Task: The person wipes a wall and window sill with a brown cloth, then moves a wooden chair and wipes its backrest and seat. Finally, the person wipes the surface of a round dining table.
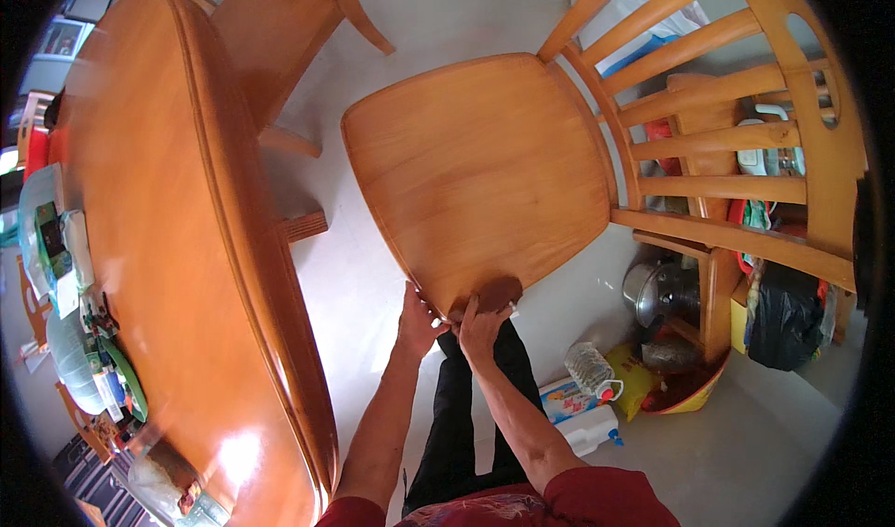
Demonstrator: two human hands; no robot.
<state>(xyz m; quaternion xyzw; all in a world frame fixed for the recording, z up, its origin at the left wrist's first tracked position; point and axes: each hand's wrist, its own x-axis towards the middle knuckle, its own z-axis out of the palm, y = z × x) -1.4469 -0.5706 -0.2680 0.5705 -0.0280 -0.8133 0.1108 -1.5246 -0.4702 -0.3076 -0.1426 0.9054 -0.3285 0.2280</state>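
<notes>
A wooden chair's seat (475, 163) fills the middle of the view, its slatted backrest (718, 135) to the right. My left hand (418, 325) is at the seat's near left edge, fingers curled against the rim, with a small white bit beside the fingertips. My right hand (478, 327) is over the near corner with its fingers bent and drawn together. Around its fingers lies a dark reddish-brown patch (500, 294), with another white bit at its right end. Whether that patch is a cloth or a shadow, I cannot make out.
A long wooden table (158, 182) runs along the left, with packages and containers at its far-left side. Another chair (275, 33) stands beyond it. On the floor at the right are a plastic jug (589, 370), a metal pot (650, 292) and a black bag (786, 317).
</notes>
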